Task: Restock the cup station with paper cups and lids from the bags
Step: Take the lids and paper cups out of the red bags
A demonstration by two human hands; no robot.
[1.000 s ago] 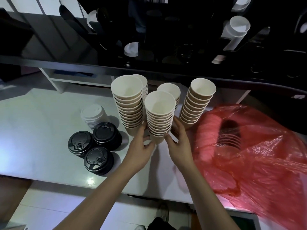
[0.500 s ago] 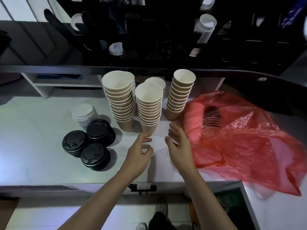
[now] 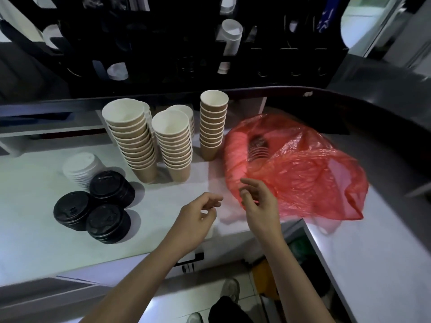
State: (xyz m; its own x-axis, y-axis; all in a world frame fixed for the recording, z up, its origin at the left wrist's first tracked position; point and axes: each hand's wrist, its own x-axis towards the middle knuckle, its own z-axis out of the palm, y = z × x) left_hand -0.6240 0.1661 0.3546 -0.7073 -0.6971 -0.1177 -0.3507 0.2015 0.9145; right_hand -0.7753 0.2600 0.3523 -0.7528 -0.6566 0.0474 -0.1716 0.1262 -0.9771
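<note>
Head view, far left: a stack of white lids (image 3: 80, 170) stands on the white counter (image 3: 35, 217), with 3 stacks of black lids (image 3: 93, 206) touching it in front.
Cup stacks: 3 brown paper cup stacks (image 3: 173, 145) stand upright at the front, and 2 more show only as rims behind them.
Left hand (image 3: 198, 215): hovers above the counter near its front edge, fingers loosely curled, holding nothing.
Right hand (image 3: 260, 201): just beside the left one, fingers relaxed and slightly spread, empty, at the near edge of the red plastic bag (image 3: 303, 178); whether it touches the film I cannot tell.
Bag contents: a sleeve of cups (image 3: 235, 150) lies on its side inside, with a darker ribbed stack (image 3: 257, 148) beside it.
Risk: pulling the bag toward the body could drag it against the rightmost cup stack, which stands just beside it, and tip the stack.
Risk 2: the thin film may snag the sleeve on its way out and roll the contents off the counter.
Hard to make out: the dark rack (image 3: 186, 43) behind is dim, its slots mostly unreadable; the bag's opening is not visible.
</note>
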